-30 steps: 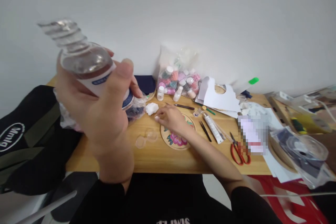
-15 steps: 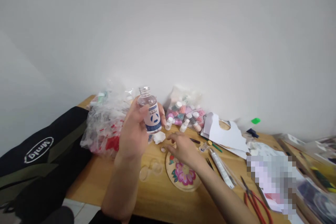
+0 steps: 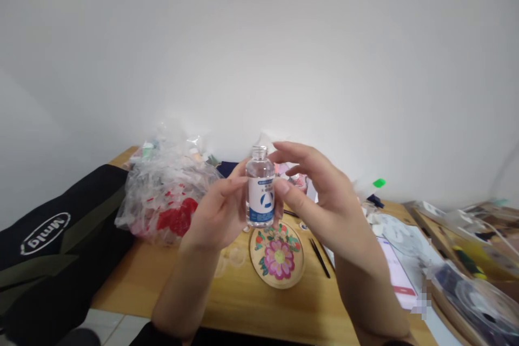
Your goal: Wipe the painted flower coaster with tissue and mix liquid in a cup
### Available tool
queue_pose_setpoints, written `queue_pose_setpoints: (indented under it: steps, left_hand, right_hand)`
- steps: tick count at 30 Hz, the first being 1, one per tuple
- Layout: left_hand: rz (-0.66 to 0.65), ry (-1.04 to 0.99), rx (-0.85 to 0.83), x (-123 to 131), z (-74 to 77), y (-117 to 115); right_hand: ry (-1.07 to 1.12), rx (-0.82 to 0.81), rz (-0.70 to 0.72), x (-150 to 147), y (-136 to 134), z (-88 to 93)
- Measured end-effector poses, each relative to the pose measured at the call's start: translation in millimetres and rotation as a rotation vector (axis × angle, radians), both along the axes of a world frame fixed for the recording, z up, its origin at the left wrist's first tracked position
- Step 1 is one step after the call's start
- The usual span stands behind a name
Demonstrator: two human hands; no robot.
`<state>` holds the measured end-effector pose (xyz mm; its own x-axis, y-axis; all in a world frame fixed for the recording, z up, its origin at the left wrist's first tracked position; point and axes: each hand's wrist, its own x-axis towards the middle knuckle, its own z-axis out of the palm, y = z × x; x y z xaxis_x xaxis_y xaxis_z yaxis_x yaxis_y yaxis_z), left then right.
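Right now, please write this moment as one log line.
left hand: holds uncapped clear bottle upright | right hand: open beside bottle, contact unclear | floral disc: on table

We wear black sleeves (image 3: 156,335), just visible at the lower edge; our forearms (image 3: 180,292) and wrists (image 3: 359,262) are bare.
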<state>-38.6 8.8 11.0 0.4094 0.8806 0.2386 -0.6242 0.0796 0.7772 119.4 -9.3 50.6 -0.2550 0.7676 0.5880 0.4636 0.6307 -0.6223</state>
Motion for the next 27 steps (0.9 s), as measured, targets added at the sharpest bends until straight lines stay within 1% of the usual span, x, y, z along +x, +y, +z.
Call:
queue_pose_setpoints:
  steps: [4,6,8,10,12,15,19,21,24,27]
  left_hand:
    - [0.005,-0.028,-0.003,3.5,-4.5,-3.7]
    - [-0.008,-0.036,0.020,3.4,-8.5,-4.5]
    - [-0.031,-0.029,0.077,2.0,-12.5,-4.9]
    - [-0.060,0.020,0.169,-0.2,-15.4,-5.4]
    - [-0.054,0.112,0.243,-2.0,-16.5,-6.2]
    - [0.035,0.264,0.296,-2.5,-16.6,-6.9]
    - [0.171,0.411,0.401,-0.6,-17.6,-7.3]
    - [0.178,0.431,0.406,0.4,-18.1,-8.5]
    - [0.171,0.446,0.364,1.2,-17.8,-10.7]
    - [0.172,0.450,0.344,1.7,-16.5,-11.6]
  right_hand:
    - [0.058,-0.075,0.034,-1.6,2.8,-8.3]
    - [0.066,-0.085,0.057,0.8,4.2,-9.6]
    - [0.062,-0.092,0.086,3.7,4.7,-9.5]
    - [0.053,-0.102,0.107,6.3,4.4,-8.8]
    - [0.050,-0.125,0.121,8.2,4.1,-7.9]
    - [0.054,-0.131,0.146,10.0,4.4,-6.2]
    - [0.071,-0.048,0.149,12.1,4.5,-2.0]
    - [0.072,0.018,0.129,13.3,3.7,0.4]
    - [0.060,0.119,0.090,14.8,2.2,2.7]
    - [0.054,0.173,0.073,15.5,1.3,3.1]
